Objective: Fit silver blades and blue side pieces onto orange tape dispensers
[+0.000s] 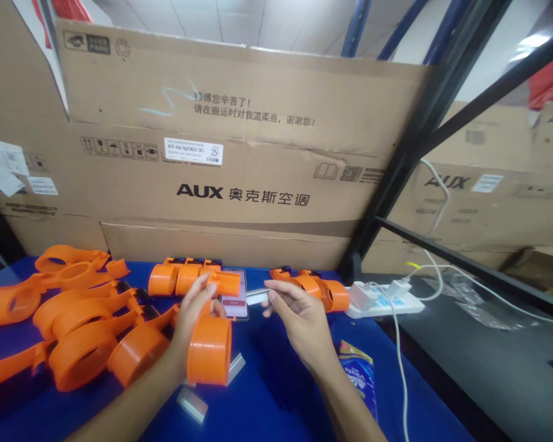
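Note:
My left hand (195, 313) is closed around the handle of an orange plastic tape dispenser (209, 351), its wide ring hanging below my fingers and its flat end pointing right. Between the thumb and fingers of my right hand (299, 319) is a short, shiny metal strip (258, 297), apart from the dispenser's end. On the blue table surface beneath, two loose metal strips (192, 405) lie near the ring. Behind my hands lies a phone (240, 310) with its screen lit, partly covered by the dispenser.
Several more orange dispensers (80, 356) crowd the left; others (336, 296) stand at the back, some with black parts. A tissue pack (359, 374) and a white power strip (387, 299) with cables are at the right. A large cardboard box (239, 159) walls off the back, beside a black metal frame (396, 159).

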{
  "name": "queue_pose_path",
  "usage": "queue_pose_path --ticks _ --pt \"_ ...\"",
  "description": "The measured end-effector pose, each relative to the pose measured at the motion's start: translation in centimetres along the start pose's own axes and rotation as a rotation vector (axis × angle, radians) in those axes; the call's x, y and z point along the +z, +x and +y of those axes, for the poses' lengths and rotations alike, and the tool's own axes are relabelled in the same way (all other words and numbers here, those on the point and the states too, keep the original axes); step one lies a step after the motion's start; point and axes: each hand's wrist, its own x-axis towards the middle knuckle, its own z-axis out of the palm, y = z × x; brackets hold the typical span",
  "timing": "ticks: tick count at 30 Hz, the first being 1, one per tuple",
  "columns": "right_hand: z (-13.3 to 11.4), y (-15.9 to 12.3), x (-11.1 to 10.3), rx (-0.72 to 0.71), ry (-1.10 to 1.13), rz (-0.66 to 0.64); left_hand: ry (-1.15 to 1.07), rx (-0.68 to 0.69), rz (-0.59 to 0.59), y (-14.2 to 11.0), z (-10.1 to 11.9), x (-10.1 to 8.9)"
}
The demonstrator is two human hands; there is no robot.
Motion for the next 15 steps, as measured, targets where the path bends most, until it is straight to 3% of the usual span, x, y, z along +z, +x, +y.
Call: queue_pose_path --ticks 6,15 --pt "0.5 -0.1 0.7 -0.071 0.107 0.147 0.064 0.006 0.015 -0.7 -1.1 0.3" --pt "0.9 -0.2 1.2 -0.027 0.104 0.109 0.067 -0.013 -0.008 -1.0 -1.0 0.3"
